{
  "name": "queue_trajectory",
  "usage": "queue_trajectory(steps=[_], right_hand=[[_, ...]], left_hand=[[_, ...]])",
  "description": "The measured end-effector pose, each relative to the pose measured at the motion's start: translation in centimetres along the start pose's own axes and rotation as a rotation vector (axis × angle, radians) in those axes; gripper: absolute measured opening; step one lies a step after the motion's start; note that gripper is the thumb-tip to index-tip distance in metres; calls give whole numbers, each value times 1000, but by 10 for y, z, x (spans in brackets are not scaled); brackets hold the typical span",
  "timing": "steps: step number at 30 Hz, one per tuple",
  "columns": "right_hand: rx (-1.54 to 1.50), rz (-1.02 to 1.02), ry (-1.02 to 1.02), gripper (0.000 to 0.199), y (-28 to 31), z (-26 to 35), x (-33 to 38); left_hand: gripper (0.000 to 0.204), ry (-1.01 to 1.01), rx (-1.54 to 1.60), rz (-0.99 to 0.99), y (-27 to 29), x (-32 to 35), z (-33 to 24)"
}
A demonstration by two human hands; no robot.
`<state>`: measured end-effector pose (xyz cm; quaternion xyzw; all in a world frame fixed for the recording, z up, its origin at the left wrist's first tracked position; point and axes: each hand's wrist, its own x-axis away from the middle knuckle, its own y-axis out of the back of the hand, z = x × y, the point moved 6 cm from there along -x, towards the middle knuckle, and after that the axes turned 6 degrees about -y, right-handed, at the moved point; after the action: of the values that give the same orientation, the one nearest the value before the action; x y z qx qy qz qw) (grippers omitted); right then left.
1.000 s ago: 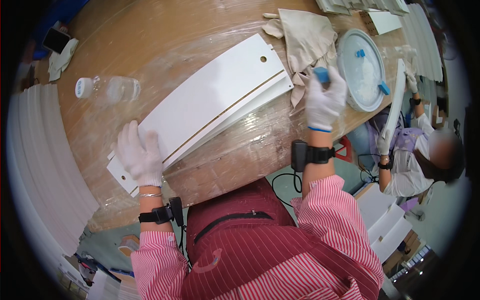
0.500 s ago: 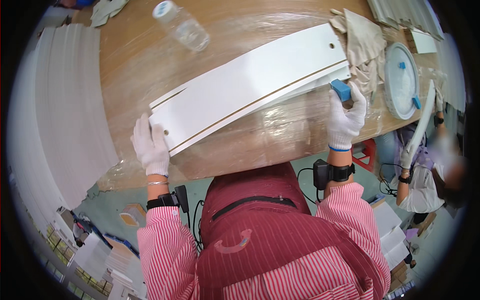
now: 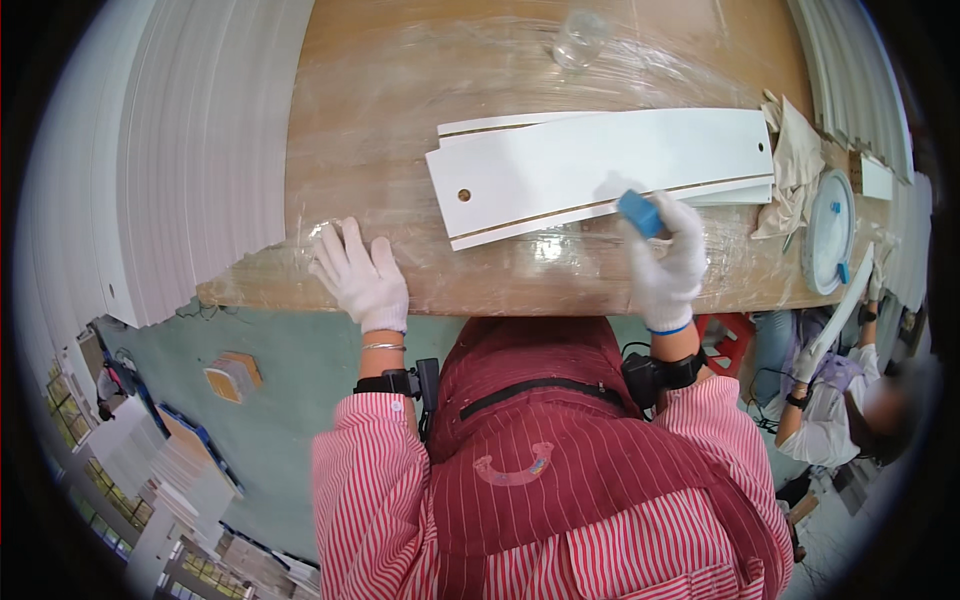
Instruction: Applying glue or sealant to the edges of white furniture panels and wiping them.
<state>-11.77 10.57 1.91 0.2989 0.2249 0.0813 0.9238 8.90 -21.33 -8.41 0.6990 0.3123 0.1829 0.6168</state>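
Note:
My right hand (image 3: pixel 672 265), in a white knit glove, pinches a small blue block (image 3: pixel 639 214), perhaps a sponge, above the near edge of a white panel (image 3: pixel 600 155). The panel is long, with a brown-lined groove along its near side and a round hole toward each end. Beneath it lies at least one similar panel (image 3: pixel 485 124), fanned out a little and mostly hidden. Gloved too, my left hand (image 3: pixel 362 282) is apart from the panels, its fingers spread over the film-wrapped tabletop (image 3: pixel 400 150) near the front edge. Nothing is in it.
Tall stacks of white boards (image 3: pixel 190 150) flank the table. Beyond the panels stands a clear bottle (image 3: pixel 580 40). To the right lie beige cloths (image 3: pixel 795 170) and a round pale lid (image 3: pixel 812 235) with blue pieces on it. A co-worker (image 3: pixel 850 390) handles a white strip at far right.
My left hand has let go of the panel's left end and sits on the tabletop. My right hand has brought the blue block leftward to the panel's near edge. The view has turned.

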Motion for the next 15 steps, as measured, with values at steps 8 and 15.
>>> queue_trajectory(steps=[8,15], right_hand=[[15,245,272,61,-79,60,33],[42,283,307,63,-104,73,50]], left_hand=[[51,-21,12,-69,8,-1,-9],[49,-64,21,-130,13,-3,-12]])
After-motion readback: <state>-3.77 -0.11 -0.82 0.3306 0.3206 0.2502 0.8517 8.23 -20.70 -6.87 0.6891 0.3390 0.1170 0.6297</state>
